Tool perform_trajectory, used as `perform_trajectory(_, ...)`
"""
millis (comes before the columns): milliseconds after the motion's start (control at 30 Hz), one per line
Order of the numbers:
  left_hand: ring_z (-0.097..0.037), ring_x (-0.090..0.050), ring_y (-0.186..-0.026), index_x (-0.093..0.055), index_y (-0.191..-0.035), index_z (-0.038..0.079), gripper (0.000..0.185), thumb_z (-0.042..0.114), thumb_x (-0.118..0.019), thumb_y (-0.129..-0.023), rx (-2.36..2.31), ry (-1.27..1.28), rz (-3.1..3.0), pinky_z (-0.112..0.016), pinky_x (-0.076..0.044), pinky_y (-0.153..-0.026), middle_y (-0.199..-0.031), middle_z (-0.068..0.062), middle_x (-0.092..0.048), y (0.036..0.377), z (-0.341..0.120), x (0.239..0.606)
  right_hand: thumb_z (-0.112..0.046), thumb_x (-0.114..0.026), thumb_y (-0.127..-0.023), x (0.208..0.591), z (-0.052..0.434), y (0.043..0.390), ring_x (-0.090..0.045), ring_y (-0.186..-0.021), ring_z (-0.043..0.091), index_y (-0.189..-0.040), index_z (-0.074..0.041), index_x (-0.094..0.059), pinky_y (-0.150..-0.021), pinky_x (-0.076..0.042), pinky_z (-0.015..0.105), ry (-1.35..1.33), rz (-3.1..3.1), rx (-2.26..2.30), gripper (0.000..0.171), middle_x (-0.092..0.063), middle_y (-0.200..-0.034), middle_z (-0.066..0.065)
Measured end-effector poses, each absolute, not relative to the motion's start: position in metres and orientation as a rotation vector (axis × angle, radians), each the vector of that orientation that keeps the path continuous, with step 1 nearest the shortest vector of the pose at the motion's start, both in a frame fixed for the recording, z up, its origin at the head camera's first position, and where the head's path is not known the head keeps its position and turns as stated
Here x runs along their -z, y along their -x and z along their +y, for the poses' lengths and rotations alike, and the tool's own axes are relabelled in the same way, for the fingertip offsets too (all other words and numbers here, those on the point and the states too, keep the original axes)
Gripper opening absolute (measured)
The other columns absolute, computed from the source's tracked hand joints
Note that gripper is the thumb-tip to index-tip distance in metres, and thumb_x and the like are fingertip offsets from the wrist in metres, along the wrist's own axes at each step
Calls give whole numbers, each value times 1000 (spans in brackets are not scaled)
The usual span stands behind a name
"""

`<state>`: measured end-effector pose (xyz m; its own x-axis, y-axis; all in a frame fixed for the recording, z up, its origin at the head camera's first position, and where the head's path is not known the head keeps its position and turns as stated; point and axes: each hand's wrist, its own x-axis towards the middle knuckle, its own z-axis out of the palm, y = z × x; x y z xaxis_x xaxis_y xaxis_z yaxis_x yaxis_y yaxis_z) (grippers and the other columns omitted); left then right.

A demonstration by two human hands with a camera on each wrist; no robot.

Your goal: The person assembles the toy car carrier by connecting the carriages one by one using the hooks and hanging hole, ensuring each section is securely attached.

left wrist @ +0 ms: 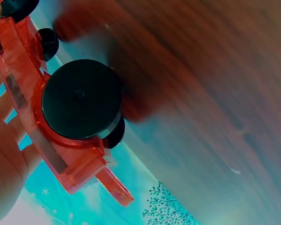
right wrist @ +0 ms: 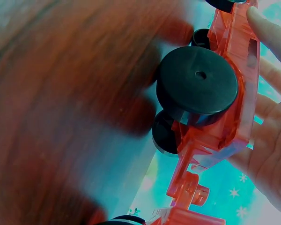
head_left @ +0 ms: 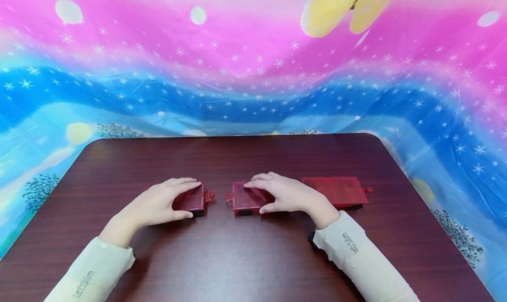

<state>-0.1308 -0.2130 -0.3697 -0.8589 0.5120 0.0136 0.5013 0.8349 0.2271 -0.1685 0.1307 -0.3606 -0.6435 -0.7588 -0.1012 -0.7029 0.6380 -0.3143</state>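
Observation:
On the table, a red see-through toy wagon with black wheels is gripped over its top and sides by my left hand. A small hitch peg sticks out from its right end. My right hand holds a second red toy wagon the same way, thumb on the near side, fingers on the far side. Its hitch ring faces the peg across a short gap. In the right wrist view, a hitch joint at its other end meets a third wagon.
A third red flat-topped wagon stands just right of my right hand, partly covered by the wrist, with a peg at its right end. The dark wooden table ends at a printed cloth backdrop.

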Motion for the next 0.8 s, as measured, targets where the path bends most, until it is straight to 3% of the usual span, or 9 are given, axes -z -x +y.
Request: perform_trajectory(800, -23, -49, -117, -48, -136, 21, 75, 49, -73, -72, -306, -887, 2913, -43, -47, -91, -133, -3, -50, 136, -193, 364, -39, -71, -79, 360, 137, 171, -38, -128, 15, -135, -30, -46, -98, -43, 35, 1187, 2616, 468, 62, -40, -141, -5)
